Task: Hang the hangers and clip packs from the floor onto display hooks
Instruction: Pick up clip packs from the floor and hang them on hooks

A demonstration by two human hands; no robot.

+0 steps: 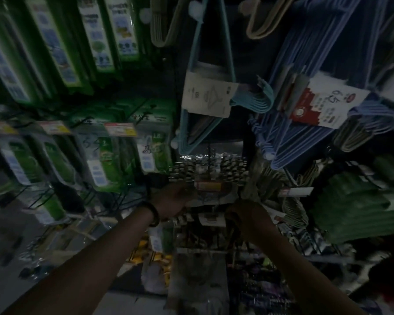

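Left hand [174, 198], right hand [245, 215] outstretched, perhaps curled

The light is very dim. A dark display wall [223, 130] fills most of the view, with green packets [105, 160] on wire hooks [40, 197] (yellow-and-red price tags [120, 129] at the hook ends) on its left; a grey floor [7, 269] shows at lower left.

Left hand [172, 198], right hand [243, 214]: grips indistinct.
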